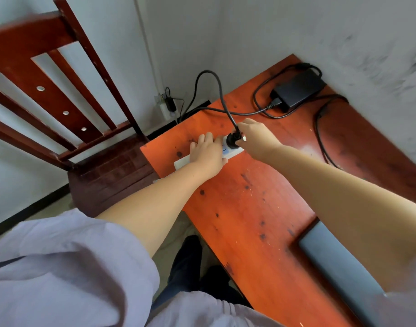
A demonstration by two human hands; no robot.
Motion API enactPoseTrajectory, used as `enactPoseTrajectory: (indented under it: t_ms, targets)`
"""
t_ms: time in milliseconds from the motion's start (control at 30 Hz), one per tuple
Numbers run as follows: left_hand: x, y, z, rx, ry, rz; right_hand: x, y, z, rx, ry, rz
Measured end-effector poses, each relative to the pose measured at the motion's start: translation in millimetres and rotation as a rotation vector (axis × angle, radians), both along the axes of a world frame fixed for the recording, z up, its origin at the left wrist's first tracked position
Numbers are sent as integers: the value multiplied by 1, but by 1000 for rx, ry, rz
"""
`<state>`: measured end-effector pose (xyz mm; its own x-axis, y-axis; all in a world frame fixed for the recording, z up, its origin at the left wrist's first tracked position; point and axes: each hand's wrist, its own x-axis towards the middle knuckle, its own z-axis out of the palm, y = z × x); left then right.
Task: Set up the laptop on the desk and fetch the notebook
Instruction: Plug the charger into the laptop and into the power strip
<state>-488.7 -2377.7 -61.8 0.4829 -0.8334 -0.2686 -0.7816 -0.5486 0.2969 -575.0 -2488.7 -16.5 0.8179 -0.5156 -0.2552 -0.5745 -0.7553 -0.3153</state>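
Note:
A white power strip (182, 162) lies near the left end of the orange-red desk (244, 208). My left hand (208, 153) lies flat across the strip and presses it down. My right hand (256, 138) pinches a black plug (233, 139) that sits at a socket of the strip. The plug's black cable (216, 83) loops up and back to a black power adapter (297, 88) at the desk's far corner. A grey laptop (339, 267), lid closed, lies at the near right, partly under my right forearm. No notebook is in view.
A dark red wooden chair (61, 97) stands left of the desk, close to its end. A wall outlet (165, 102) with a small plugged-in charger sits low on the far wall. A second cable (322, 128) snakes along the desk by the right wall.

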Motion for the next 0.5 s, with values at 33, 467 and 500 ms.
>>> enactPoseTrajectory:
  t_ms: [33,467,500]
  targets:
    - [1,2,4,-12,-21,-16,-2,1,0,27,9,-11]
    - [-94,-61,70,-361,36,-696,-193,13,17,-2,-92,-681]
    - [-114,-68,69,-351,32,-773,-215,23,15,8,-88,-745]
